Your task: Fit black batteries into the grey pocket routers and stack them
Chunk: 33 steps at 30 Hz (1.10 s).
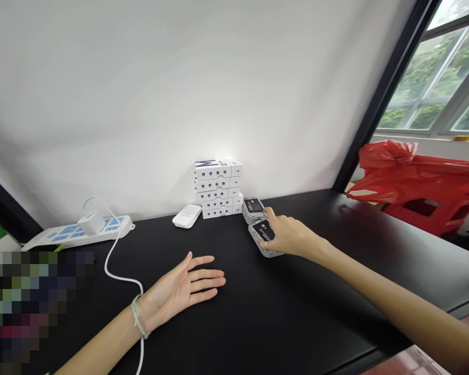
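Observation:
My right hand (287,235) reaches across the black table (297,312) and closes on a small grey device with a black face (262,235). A second device of the same kind (253,208) lies just behind it, near my fingertips. My left hand (183,286) rests on the table with the palm turned up and the fingers stretched out, holding nothing. A bracelet is on that wrist. Behind the devices, a stack of small white boxes (218,188) stands against the wall.
A white power bank (186,215) lies left of the boxes. A white power strip (78,232) with a plugged charger sits at the back left, its white cable (119,273) running toward me. A red plastic bag (414,172) and a window are at the right.

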Motion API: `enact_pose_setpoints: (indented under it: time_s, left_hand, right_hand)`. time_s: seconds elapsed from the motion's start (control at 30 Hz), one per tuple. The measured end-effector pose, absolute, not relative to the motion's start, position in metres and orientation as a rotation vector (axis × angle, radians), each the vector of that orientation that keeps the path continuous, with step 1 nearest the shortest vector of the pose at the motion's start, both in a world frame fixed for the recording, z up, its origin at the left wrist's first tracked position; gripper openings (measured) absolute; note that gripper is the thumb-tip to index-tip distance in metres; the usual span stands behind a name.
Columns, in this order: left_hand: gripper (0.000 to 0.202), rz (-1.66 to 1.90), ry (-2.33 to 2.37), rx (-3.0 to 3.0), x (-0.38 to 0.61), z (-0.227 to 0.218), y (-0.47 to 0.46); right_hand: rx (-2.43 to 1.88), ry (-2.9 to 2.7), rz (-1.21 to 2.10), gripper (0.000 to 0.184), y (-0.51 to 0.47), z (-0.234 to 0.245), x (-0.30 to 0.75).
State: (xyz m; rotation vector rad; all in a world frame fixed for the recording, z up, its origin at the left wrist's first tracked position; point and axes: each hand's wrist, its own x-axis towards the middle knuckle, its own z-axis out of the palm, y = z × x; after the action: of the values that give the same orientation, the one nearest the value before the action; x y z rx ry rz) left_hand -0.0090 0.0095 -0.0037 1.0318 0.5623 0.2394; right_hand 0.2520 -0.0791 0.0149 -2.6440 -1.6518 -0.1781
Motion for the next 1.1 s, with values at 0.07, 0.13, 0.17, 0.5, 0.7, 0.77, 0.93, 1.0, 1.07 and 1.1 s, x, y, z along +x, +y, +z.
enact_pose_setpoints:
  time_s: [0.07,0.13,0.17,0.5,0.7,0.77,0.93,1.0,1.07,1.1]
  left_hand:
    - [0.056,0.239,0.570,1.029,-0.009,-0.003,0.009]
    - [0.057,0.242,0.575,1.033,-0.009,-0.002,0.009]
    - [0.056,0.241,0.576,1.040,-0.009,-0.002,0.009]
    - [0.044,0.378,0.464,0.993,-0.007,0.000,-0.014]
    - [0.046,0.454,0.519,0.932,-0.008,-0.003,-0.008]
    - [0.049,0.418,0.533,0.940,-0.009,-0.003,-0.005]
    - [0.051,0.429,0.602,0.999,-0.008,-0.002,-0.005]
    - [0.051,0.434,0.610,1.007,-0.008,0.001,-0.008]
    - [0.052,0.420,0.613,1.007,-0.007,0.008,-0.012]
    - [0.052,0.408,0.627,1.008,-0.006,0.012,-0.014]
  right_hand:
    - [-2.640,-1.613,-0.281,0.081,-0.084,0.016,0.246]
    - [-2.559,-1.598,-0.409,0.074,-0.092,0.017,0.235]
    - [-2.485,-1.609,-0.459,0.069,-0.097,0.017,0.228]
    - [-1.916,-2.153,-0.273,0.061,-0.077,0.002,0.143]
    - [-1.644,-2.085,-0.319,0.054,-0.050,0.005,0.139]
    - [-1.545,-2.063,-0.193,0.053,-0.045,0.004,0.140]
    - [-1.439,-1.950,0.209,0.054,-0.036,-0.003,0.143]
    - [-1.425,-1.913,0.312,0.054,-0.035,-0.003,0.144]
    - [-1.432,-1.895,0.364,0.054,-0.034,-0.004,0.144]
    - [-1.438,-1.889,0.381,0.054,-0.034,-0.004,0.144]
